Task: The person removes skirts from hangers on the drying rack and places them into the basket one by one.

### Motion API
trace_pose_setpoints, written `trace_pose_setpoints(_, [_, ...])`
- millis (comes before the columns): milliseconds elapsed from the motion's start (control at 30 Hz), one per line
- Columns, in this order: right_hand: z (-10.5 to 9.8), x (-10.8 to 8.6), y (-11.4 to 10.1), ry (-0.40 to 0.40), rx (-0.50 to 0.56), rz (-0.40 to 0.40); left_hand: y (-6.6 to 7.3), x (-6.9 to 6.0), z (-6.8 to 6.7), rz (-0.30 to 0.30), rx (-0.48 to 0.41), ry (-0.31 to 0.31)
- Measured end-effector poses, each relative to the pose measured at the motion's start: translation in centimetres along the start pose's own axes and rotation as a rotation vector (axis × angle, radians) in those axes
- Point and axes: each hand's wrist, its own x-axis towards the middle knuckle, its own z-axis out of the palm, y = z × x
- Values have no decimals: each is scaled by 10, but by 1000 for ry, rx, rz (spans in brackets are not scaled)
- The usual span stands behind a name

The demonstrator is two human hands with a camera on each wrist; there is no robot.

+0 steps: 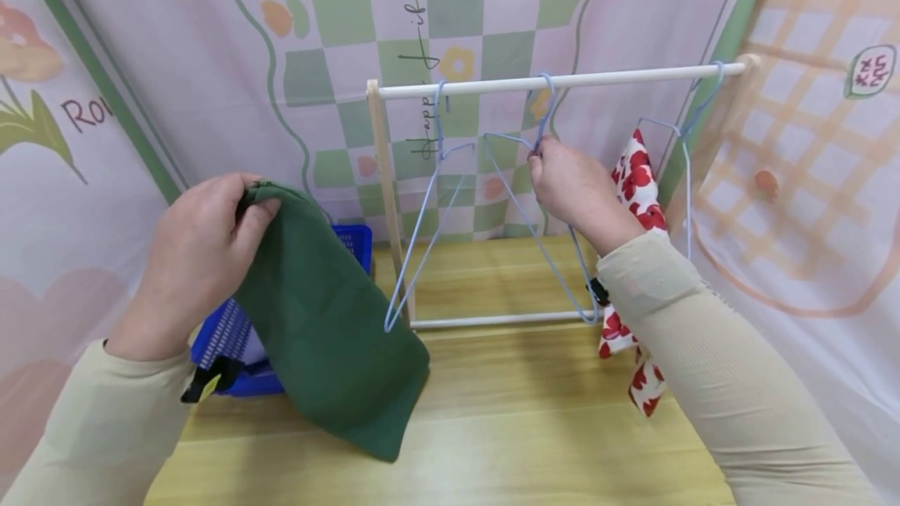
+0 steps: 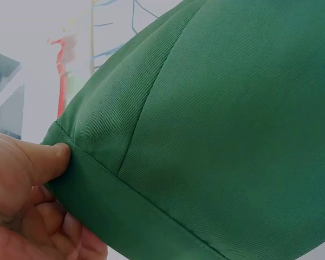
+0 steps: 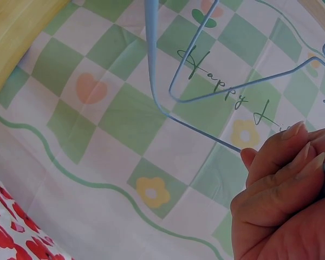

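My left hand (image 1: 193, 256) pinches a folded green garment (image 1: 330, 326) at its upper edge, with the thumb on one side. A stitched band and seams show on the green cloth (image 2: 206, 124) in the left wrist view; I cannot tell which garment it is. My right hand (image 1: 580, 190) grips the middle blue hanger (image 1: 516, 201) just below its hook, which sits over the white rail (image 1: 485, 87). In the right wrist view, the curled fingers of my right hand (image 3: 284, 200) close round the hanger's wire (image 3: 206, 131).
Another blue hanger (image 1: 425, 229) hangs at the rail's left end. A third hanger (image 1: 687, 178) hangs at the right, beside a red-and-white floral cloth (image 1: 640, 186) partly behind my right arm. Behind the green garment, a blue basket (image 1: 218, 338) stands on the wooden table (image 1: 492, 428).
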Motion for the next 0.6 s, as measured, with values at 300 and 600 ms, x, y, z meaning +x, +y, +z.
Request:
trace_pose_setpoints(300, [1,-1,0,8,1,-8,-1,6,1,37,3,101])
trace_pose_setpoints(600, [2,0,-1,6,-3,-2,0,5,3,-82,-12,58])
